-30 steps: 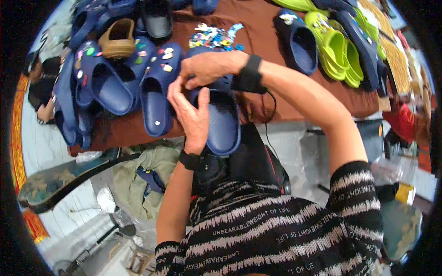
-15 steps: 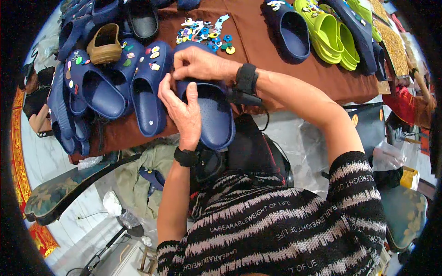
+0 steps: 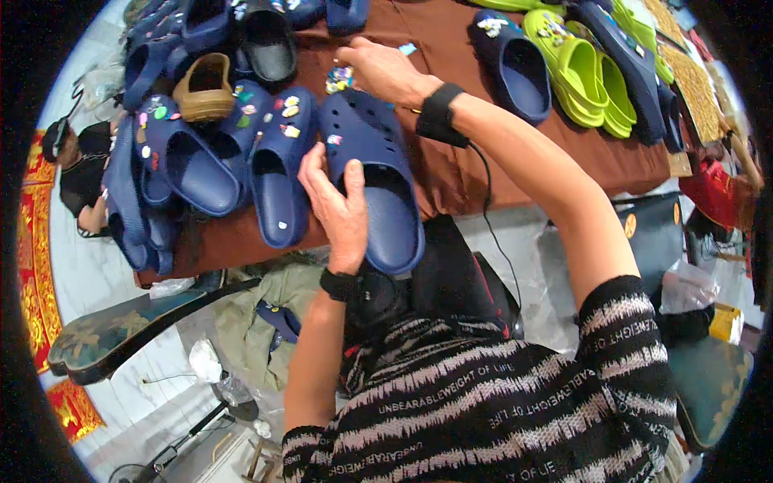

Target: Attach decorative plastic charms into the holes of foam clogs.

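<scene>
My left hand grips the side of a navy clog, holding it tilted over the front edge of a brown-covered table. One small charm sits on the clog's toe. My right hand reaches past the clog's toe to a heap of small colourful charms on the cloth, fingers pinched there; whether it holds one I cannot tell. Both wrists wear black bands, and a thin cable hangs from the right one.
More navy clogs with charms lie left of the held one, beside a tan clog and a black one. Lime-green clogs and a navy clog lie at the right. A bench stands below left.
My right hand has left the clog and stretched forward to the charm heap. My left hand has kept its hold on the clog, which now shows its full top.
</scene>
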Demonstrator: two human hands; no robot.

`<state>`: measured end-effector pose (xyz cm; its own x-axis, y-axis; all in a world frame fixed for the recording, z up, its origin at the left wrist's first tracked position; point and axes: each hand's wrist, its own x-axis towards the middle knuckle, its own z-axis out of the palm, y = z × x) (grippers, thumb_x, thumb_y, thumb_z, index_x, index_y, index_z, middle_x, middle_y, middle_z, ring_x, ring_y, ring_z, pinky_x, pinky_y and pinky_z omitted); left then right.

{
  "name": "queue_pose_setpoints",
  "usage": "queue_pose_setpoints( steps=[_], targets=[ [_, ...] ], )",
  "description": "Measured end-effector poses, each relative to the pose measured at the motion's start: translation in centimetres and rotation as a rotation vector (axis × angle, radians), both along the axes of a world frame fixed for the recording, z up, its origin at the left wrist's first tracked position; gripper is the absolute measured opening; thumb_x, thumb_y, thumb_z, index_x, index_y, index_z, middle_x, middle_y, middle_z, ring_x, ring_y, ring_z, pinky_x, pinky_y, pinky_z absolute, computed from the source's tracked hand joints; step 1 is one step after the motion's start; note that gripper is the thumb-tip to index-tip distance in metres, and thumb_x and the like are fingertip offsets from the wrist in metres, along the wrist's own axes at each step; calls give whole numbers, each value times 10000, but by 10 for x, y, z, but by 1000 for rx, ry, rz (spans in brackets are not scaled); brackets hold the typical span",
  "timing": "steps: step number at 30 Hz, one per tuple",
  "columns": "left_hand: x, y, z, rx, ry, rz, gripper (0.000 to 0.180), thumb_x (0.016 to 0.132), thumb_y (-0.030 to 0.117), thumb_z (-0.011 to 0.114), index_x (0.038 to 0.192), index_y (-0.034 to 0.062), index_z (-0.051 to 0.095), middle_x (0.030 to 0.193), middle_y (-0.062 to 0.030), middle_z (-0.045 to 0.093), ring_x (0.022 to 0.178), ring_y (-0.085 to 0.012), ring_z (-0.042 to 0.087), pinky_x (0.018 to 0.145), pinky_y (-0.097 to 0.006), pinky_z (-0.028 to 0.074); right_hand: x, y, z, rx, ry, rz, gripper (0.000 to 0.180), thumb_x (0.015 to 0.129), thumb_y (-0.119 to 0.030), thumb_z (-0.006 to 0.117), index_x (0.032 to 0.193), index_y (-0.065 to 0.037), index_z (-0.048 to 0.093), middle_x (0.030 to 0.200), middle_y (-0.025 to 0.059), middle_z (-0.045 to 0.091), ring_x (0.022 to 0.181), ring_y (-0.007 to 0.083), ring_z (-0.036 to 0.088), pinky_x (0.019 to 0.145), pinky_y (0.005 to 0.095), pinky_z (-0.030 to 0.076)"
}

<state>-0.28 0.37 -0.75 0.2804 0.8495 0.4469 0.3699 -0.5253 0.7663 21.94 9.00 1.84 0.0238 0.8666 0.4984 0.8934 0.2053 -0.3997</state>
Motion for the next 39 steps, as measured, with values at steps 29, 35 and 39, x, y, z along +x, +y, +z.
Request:
queue_pose_setpoints(
  steps=[29, 35, 39],
  targets=[
    [-2, 1, -5, 7, 18, 21, 593, 1005, 355, 604, 1418, -30, 424, 1379, -213, 479, 1274, -333, 481, 1099, -431, 358, -49, -45, 17, -356, 115, 571, 181, 865, -63, 648, 1021, -22, 565, 928, 173, 622, 930, 368, 640, 768, 461, 502],
    [-2, 0, 1, 14, 49, 6, 504, 1011, 333, 588, 1353, -24, 489, 1357, -202, 503, 1276, -343, 484, 1120, -430, 345, 0, -30, -24, -119, 385, 179, 188, 873, -160, 657, 993, -16, 644, 950, 205, 690, 931, 398, 667, 810, 485, 524],
    [-4, 1, 1, 10, 86, -2, 384, 1015, 285, 574, 1263, -8, 564, 1333, -190, 513, 1273, -341, 489, 1127, -429, 345, 38, -26, -30, -288, 174, -63, 236, 909, -253, 620, 1011, -64, 719, 943, 223, 706, 934, 412, 679, 827, 518, 529]
  ],
)
